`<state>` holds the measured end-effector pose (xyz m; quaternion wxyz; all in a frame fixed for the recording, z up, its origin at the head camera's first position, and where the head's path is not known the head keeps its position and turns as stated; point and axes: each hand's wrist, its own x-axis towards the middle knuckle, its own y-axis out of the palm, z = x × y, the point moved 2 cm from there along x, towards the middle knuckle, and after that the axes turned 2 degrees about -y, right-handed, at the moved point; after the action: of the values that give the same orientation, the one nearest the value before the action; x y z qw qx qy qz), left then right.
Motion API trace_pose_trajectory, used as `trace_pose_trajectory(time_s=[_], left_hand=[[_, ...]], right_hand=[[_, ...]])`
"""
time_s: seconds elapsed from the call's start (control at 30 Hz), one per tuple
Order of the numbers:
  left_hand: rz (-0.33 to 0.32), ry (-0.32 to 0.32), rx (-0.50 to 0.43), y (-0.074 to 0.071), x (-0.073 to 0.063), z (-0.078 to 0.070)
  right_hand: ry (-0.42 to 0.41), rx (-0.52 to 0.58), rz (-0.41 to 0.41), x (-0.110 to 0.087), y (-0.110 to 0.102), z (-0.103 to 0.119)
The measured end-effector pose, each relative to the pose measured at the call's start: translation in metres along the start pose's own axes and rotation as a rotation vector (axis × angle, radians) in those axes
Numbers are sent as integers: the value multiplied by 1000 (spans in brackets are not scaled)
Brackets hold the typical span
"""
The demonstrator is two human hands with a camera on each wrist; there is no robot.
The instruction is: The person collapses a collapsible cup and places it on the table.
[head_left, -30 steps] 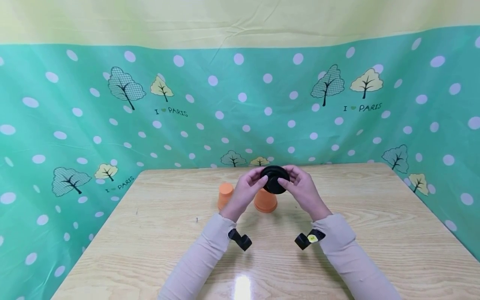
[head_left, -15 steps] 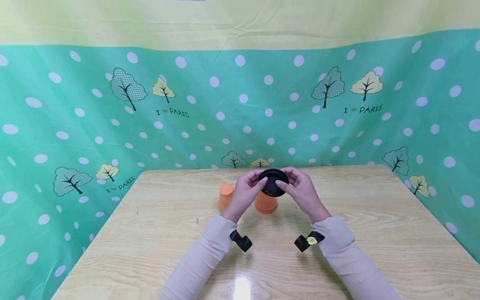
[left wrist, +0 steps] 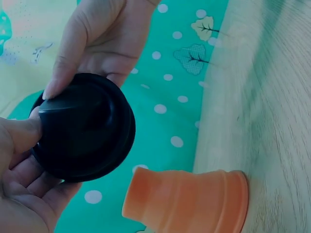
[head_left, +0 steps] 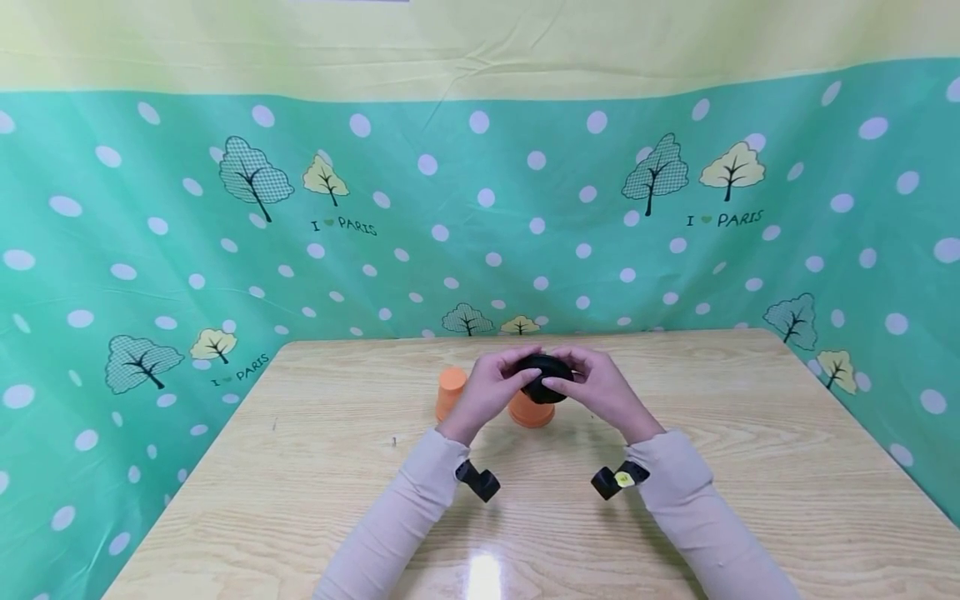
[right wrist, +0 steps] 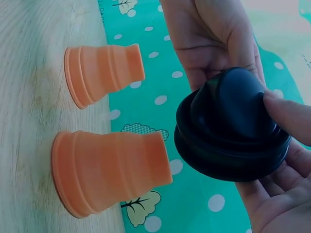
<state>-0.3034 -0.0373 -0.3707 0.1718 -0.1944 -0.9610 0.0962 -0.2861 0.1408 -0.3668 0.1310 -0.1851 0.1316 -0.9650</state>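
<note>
Left hand [head_left: 491, 383] and right hand [head_left: 602, 385] angle inward — each grip pinching a round black piece [left wrist: 90, 131].

Pretty much everything behind the surface [head_left: 262, 500] is covered by green cloth [head_left: 420, 200], printed with pale dots [head_left: 537, 226], little trees [head_left: 247, 171] and PARIS lettering [head_left: 738, 219]. Both sides of the surface are hemmed in too. Way above the surface, a wrinkly cream band [head_left: 300, 50] can be seen. Light wood grain is shown on the surface, with bright glare [head_left: 485, 577] reflected off its near part.
</note>
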Motion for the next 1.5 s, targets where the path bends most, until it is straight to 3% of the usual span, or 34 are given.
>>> trace_pose_trajectory(time_s=[0.23, 0.4, 0.7, 0.87, 1.1, 1.3, 1.5], left_hand=[[-7, -42, -18, 2, 0, -1], [-13, -53, -93, 2, 0, -3], [-58, -3, -304, -1, -1, -6], [-48, -39, -304, 2, -1, -4], [-123, -56, -304, 6, 0, -6], [-175, -21, -267, 8, 2, -1], [-173, -4, -231, 5, 1, -3]], right_hand=[[35, -44, -53, -1, -1, 1], [24, -33, -82, -2, -1, 3], [-26, 137, -169, -3, -3, 6], [-36, 220, -214, -3, -4, 7], [-20, 250, -214, -2, -3, 5], [-7, 279, -212, -1, -1, 4], [2, 271, -193, -1, -3, 3]])
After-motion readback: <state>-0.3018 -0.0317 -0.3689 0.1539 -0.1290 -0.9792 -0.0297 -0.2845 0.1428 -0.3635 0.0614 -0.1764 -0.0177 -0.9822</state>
